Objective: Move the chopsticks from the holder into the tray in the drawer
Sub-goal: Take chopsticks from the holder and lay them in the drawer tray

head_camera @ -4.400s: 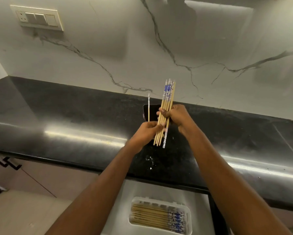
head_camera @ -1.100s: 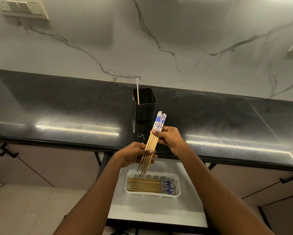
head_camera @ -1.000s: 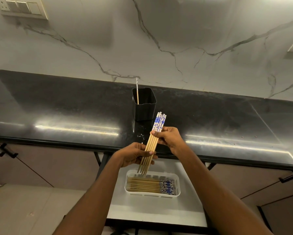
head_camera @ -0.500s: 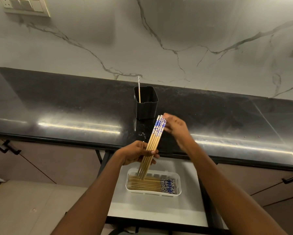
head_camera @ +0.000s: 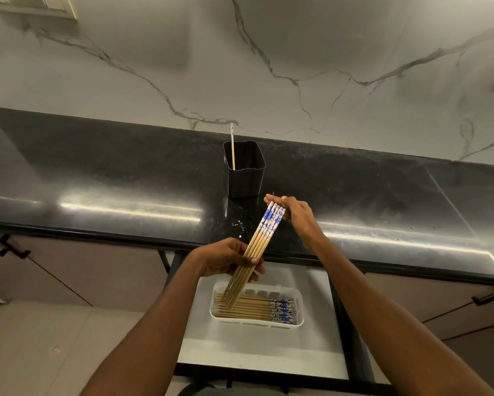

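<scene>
Several chopsticks [head_camera: 264, 232] sit bundled in the left hand [head_camera: 225, 260], gripped mid-shaft; one more stands in the holder [head_camera: 244, 178] behind. Their long axis slants from tips low-left, over the tray [head_camera: 299, 307], up to patterned ends at right, where the right hand [head_camera: 295, 215] rests straight fingers. Those already in the tray lie level, left-to-right, so the bundle likely needs tilting flat; the left hand is nearer.

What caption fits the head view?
Left hand grips a chopstick bundle above the drawer tray, right hand at its patterned ends; one chopstick stands in the black holder.
</scene>
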